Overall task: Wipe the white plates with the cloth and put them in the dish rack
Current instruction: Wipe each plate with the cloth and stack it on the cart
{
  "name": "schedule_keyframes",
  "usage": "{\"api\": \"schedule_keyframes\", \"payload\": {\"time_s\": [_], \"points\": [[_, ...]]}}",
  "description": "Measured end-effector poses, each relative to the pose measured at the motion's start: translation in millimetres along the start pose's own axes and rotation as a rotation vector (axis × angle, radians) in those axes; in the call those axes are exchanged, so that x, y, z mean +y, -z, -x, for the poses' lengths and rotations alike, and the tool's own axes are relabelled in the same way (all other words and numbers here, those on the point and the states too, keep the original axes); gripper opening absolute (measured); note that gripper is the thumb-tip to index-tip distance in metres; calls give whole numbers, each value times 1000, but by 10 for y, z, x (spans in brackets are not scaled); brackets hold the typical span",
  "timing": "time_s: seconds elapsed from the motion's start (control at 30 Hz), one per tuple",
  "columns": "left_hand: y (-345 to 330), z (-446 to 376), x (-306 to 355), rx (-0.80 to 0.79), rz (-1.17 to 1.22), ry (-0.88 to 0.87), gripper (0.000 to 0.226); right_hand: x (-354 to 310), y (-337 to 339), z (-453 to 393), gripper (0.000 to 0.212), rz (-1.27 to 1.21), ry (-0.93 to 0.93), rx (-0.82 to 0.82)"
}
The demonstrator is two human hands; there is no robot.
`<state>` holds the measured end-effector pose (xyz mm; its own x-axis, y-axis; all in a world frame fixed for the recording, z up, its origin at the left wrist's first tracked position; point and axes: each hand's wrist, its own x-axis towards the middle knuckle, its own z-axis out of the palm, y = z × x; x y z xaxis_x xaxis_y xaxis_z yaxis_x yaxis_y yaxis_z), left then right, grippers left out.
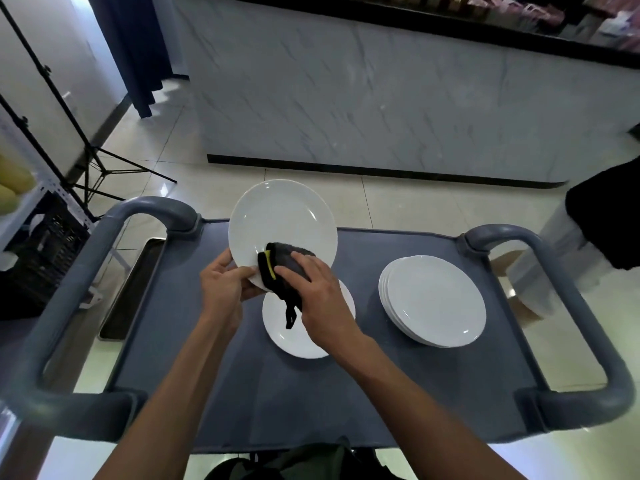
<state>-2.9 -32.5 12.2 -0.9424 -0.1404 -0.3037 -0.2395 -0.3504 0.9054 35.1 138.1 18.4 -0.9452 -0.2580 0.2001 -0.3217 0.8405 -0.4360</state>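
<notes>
My left hand (224,285) grips the near rim of a white plate (280,220), holding it tilted up above the grey cart top (214,341). My right hand (317,296) holds a dark cloth (280,265) with a yellow stripe against the plate's lower face, and a strip of the cloth hangs down. Another white plate (294,337) lies flat on the cart right under my hands. To the right stands a stack of white plates (434,299). No dish rack is in view.
The cart has thick grey handles on the left (69,271) and right (588,327). A metal tray (131,289) sits along its left edge. A marble counter (381,98) stands beyond, a black tripod (93,161) at the left, a dark-draped object (609,216) at the right.
</notes>
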Motion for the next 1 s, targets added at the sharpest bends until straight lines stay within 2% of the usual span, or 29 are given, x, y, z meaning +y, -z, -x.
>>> {"api": "schedule_keyframes", "payload": {"time_s": [0.2,0.4,0.5,0.63,1.0], "points": [[23,-28,62,-19,-25,6,42,257,132,36,68,38,-76,75],[-23,4,65,-123,-70,22,44,486,434,-188,57,109,-169,169],[-71,48,56,-193,-83,37,46,517,549,-313,60,149,-172,199],[-123,98,34,-259,-114,64,47,484,612,-431,59,172,-126,198],[-152,157,11,-313,-123,68,49,152,382,-451,54,52,84,128]]}}
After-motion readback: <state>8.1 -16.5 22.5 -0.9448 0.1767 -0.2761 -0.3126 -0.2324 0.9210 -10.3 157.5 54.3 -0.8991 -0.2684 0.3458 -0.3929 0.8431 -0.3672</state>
